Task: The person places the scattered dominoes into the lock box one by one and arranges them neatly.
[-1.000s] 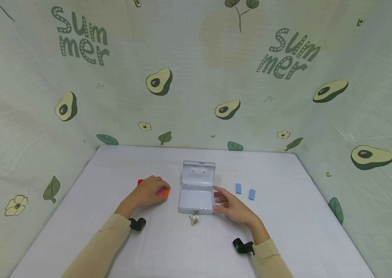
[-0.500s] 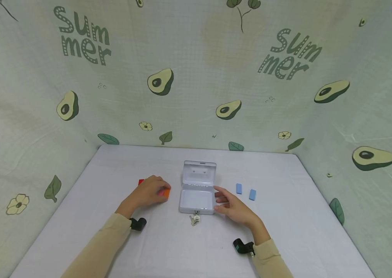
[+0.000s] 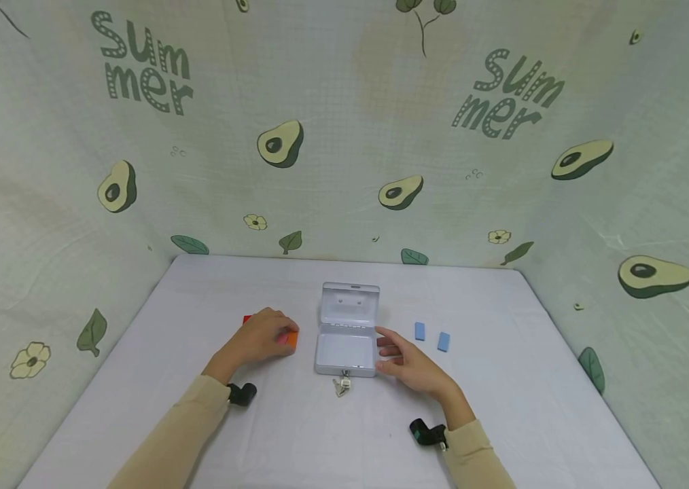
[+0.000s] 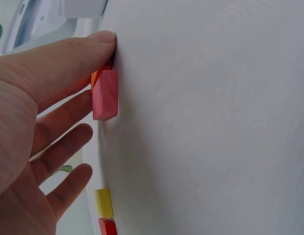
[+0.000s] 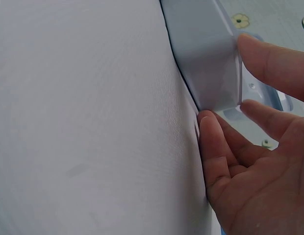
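Fingers of the left hand (image 3: 261, 337) close in on a small orange rectangular block (image 3: 292, 341), thumb on the near side and forefinger opposite; the other three fingers fan loosely apart. The thumb hides part of the contact, but the grip looks like a light pinch, and the block seems low, at the table's level. Just beside it a pink block with slanted faces (image 4: 105, 95) stands close under the thumb, seemingly unheld. Farther back are a yellow block (image 4: 104, 203) and a red block (image 4: 108, 226), near each other.

The right hand (image 3: 414, 370) is spread wide, thumb and forefinger touching the right side of a shallow, pale grey-blue box (image 3: 346, 350), perhaps to steady it. The lower fingers rest by the table. The box's hinged lid (image 3: 349, 303) leans back, leaving the inside facing the person, and small metal keys (image 3: 340, 387) lie at its front. Beyond the right hand, two light-blue rectangular blocks (image 3: 420, 331) (image 3: 444, 341) lie slightly apart.

Everything sits on a white, cloth-covered table (image 3: 320, 435). Pale green fabric (image 3: 338, 81) printed with avocados, leaves and "summer" lettering encloses it behind and at both sides.
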`<state>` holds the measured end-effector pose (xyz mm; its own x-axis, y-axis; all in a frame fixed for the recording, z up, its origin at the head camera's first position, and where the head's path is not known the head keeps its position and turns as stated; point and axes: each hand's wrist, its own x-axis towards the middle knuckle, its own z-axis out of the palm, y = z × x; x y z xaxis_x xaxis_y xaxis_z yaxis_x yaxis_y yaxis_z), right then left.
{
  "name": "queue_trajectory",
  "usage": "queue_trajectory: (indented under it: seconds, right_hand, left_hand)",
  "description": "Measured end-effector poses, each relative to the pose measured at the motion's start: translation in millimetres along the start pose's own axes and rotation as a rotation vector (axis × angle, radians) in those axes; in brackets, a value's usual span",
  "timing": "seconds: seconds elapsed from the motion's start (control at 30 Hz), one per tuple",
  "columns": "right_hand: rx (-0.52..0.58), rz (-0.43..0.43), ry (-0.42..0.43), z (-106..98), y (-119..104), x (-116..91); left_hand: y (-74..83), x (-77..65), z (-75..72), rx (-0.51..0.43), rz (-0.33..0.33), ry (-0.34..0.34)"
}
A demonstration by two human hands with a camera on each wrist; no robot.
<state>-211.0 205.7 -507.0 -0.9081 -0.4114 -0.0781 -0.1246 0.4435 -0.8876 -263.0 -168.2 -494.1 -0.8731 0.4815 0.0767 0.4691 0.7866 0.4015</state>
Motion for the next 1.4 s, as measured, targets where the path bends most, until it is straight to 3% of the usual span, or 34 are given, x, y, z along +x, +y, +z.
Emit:
queue_trajectory:
  seconds: [0.33, 0.7, 1.07, 1.4]
  right_hand:
    - [0.016, 0.002, -0.001, -0.3, -3.0, -1.7]
    - [-0.014, 0.007, 0.000, -0.1, 0.9, -0.1]
    - [-0.021, -0.001, -0.005, 0.4, 0.9, 1.9]
    - [-0.008, 0.003, -0.006, -0.3, -1.2, 0.9]
  left_hand:
    - [-2.0, 0.5, -1.1, -0.032, -0.004, -0.018]
    - [-2.2, 2.5, 1.4, -0.012, 0.009, 0.007]
    - [14.2, 5.0, -7.2, 0.019, -0.016, 0.043]
    - [33.3, 10.9, -16.2, 0.051, 0.044, 0.050]
